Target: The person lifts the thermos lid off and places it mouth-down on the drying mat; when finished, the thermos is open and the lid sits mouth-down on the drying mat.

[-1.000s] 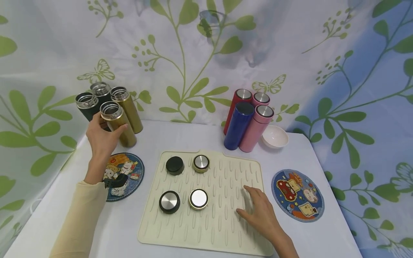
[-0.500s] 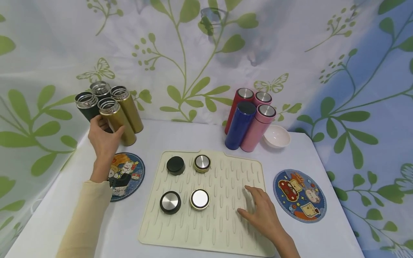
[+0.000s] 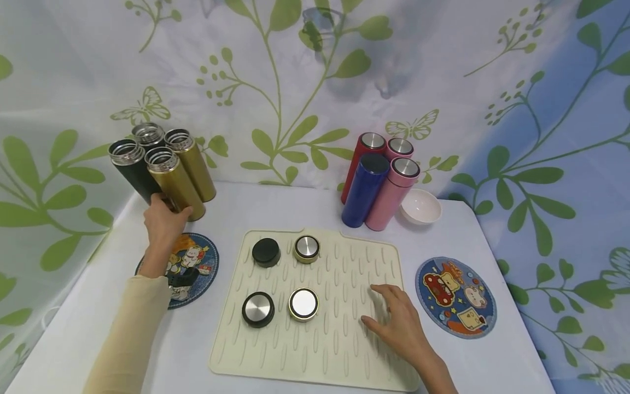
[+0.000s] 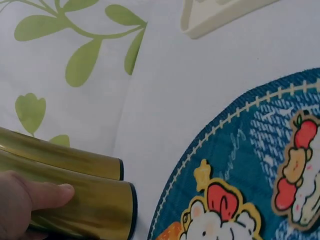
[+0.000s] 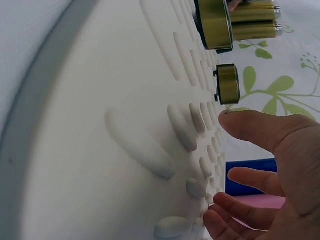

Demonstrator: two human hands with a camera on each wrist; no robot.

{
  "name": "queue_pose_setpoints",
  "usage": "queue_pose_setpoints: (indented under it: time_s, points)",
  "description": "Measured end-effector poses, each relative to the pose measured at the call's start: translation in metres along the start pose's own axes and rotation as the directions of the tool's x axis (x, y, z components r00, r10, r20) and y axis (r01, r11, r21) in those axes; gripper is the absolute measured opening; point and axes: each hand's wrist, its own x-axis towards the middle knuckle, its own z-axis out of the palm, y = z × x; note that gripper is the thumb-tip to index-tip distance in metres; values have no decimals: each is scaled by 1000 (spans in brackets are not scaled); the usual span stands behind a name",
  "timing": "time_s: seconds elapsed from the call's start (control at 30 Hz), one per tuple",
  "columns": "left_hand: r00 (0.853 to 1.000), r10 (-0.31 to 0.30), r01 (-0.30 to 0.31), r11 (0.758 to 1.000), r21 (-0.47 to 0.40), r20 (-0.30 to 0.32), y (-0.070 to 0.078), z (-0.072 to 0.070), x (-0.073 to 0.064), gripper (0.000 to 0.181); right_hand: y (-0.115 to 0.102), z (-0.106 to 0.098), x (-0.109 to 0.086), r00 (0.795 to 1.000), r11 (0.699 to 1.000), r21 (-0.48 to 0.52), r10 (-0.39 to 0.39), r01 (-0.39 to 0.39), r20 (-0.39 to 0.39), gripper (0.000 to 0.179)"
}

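My left hand (image 3: 164, 223) is low on the front gold thermos bottle (image 3: 176, 183), thumb along its near side and fingers on its left, partly hidden between it and a black bottle (image 3: 133, 172). In the left wrist view the thumb (image 4: 50, 194) lies against the gold wall. A second gold bottle (image 3: 193, 164) and another dark bottle (image 3: 149, 135) stand right behind; these mouths are uncapped. My right hand (image 3: 397, 324) hovers relaxed over the right side of the cream ribbed mat (image 3: 344, 350), holding nothing, fingers spread in the right wrist view.
Two dark lids (image 3: 266, 252) and two gold-rimmed lids (image 3: 303, 304) lie on the mat. Capped red (image 3: 361, 164), blue (image 3: 365, 191) and pink bottles (image 3: 391, 197) stand at the back, beside a white bowl (image 3: 420, 207). Round cartoon coasters flank the mat, left (image 3: 204, 273) and right (image 3: 455, 298).
My left hand has slid down the front gold bottle from near its neck to its lower part. That bottle now leans closer against its neighbours. The right hand has stayed in place.
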Motion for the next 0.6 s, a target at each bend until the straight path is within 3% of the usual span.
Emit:
queue_pose_setpoints:
  time_s: [0.3,0.47,0.6]
  points:
    - [997,-19,17,999,-27,-72,-3,5,0,68,-2,0,-1,1000,1000,-9,-16,16,0,58]
    - [999,-25,25,1000,6,-43,-3,5,-8,61,-4,-1,-2,1000,1000,-14,-20,20,15,57]
    - [1000,20,-20,998,59,9,8,9,-20,54,-5,-6,-2,999,999,-29,-19,20,40,56]
